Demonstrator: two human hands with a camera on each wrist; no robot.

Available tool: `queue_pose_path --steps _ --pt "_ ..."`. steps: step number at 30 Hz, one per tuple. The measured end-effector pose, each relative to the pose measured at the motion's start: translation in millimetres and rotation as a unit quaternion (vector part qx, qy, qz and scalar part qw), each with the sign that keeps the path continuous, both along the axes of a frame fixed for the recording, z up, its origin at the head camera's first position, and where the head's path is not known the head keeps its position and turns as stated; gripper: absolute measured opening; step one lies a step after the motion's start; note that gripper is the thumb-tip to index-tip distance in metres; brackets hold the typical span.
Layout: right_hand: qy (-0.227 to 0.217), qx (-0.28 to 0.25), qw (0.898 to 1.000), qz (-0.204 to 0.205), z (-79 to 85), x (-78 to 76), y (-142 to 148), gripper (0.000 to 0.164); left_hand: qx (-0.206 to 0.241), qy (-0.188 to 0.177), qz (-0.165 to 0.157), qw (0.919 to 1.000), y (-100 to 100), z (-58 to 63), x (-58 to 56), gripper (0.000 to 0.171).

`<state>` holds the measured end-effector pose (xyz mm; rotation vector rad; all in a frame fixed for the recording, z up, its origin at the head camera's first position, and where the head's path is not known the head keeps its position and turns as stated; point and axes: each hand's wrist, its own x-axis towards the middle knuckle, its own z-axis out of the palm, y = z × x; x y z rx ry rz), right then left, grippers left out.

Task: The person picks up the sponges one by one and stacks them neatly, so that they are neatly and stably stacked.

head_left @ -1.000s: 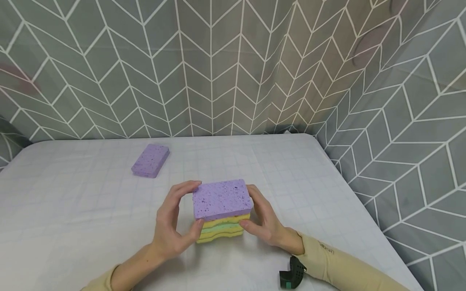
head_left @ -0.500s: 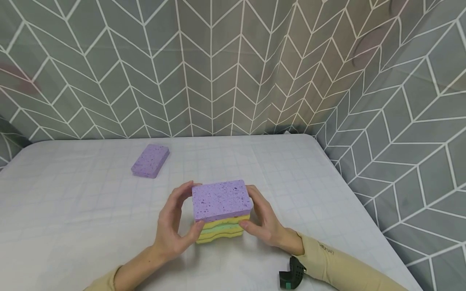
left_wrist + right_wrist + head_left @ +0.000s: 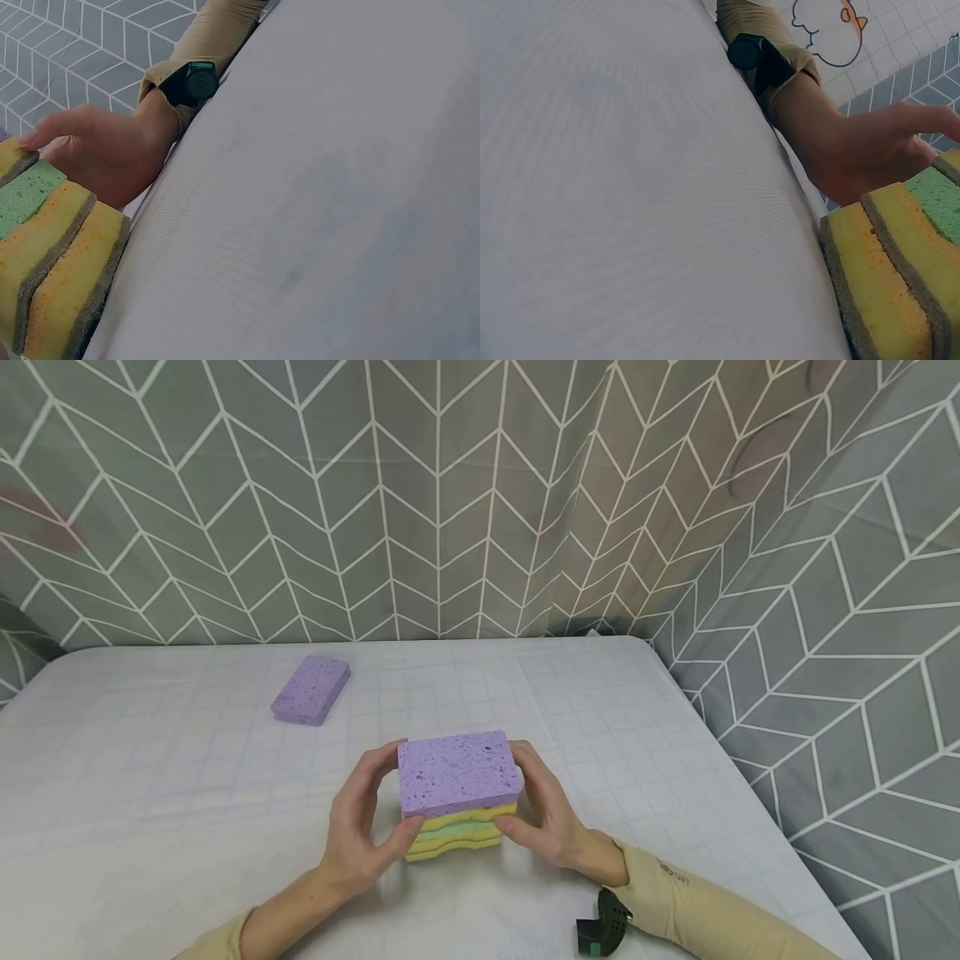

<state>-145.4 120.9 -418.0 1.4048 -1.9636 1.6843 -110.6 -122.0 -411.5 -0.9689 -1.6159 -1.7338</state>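
Observation:
A stack of sponges stands in front of me in the head view, topped by a purple sponge [image 3: 459, 772]. Under it lie a yellow sponge [image 3: 468, 816], a green sponge [image 3: 30, 195] and two more yellow sponges with grey scouring layers, the lowest yellow sponge [image 3: 82, 289] touching the table. My left hand [image 3: 356, 827] holds the stack's left end, thumb at the front near the purple sponge's lower edge, fingers behind. At the right end my right hand [image 3: 551, 827] grips it, thumb on the upper yellow sponge; its other fingertips are hidden behind the stack.
Another purple sponge [image 3: 311, 690] lies apart on the white-covered table [image 3: 165, 793], farther back and left. A black wrist device [image 3: 602, 923] sits at my right cuff. A patterned grey curtain [image 3: 465, 502] hangs behind the table and along its right side.
My left hand has shifted slightly to the right, its fingers closer against the stack's left end. The right hand and the stack look nearly unmoved.

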Motion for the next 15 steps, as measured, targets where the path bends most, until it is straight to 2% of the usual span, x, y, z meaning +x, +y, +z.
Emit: queue_pose_path --steps 10,15 --pt "0.013 -0.046 0.998 -0.029 2.8 5.1 -5.7 0.075 -0.005 0.009 0.011 0.9999 0.9 -3.3 -1.6 0.066" --pt "-0.001 -0.087 0.996 -0.018 4.4 10.4 -13.4 0.074 -0.003 0.012 0.015 0.9998 1.2 -4.8 -2.5 0.066"
